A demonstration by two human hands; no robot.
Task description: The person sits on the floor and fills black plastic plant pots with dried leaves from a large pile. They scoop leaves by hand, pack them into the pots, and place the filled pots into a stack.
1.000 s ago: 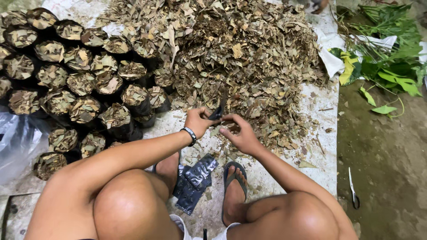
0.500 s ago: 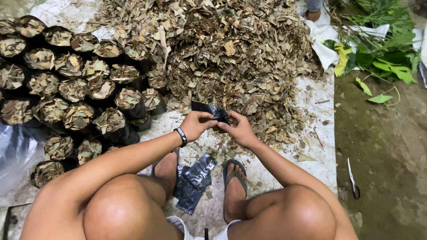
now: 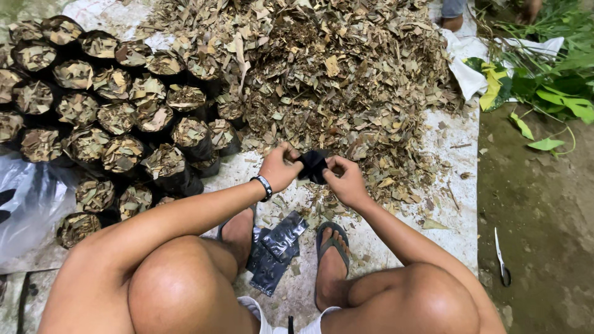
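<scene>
Both hands hold a small black plastic bag [image 3: 313, 166] between them, just in front of a big heap of dry shredded leaves [image 3: 334, 74]. My left hand [image 3: 279, 167], with a dark wristband, pinches the bag's left edge. My right hand [image 3: 344, 179] pinches its right edge. The bag looks crumpled and empty. A stack of flat black bags [image 3: 275, 250] lies on the ground between my feet.
Several black bags filled with dry leaves [image 3: 117, 117] stand in rows at the left. A clear plastic sheet [image 3: 28, 204] lies at the lower left. Green leafy cuttings [image 3: 550, 86] and a small blade [image 3: 501, 260] lie on the dirt at the right. Another person's foot [image 3: 453, 15] shows at top.
The black bag, stretched out flat half a second ago, is now bunched between both hands. The hands have stayed in about the same spot at the heap's edge.
</scene>
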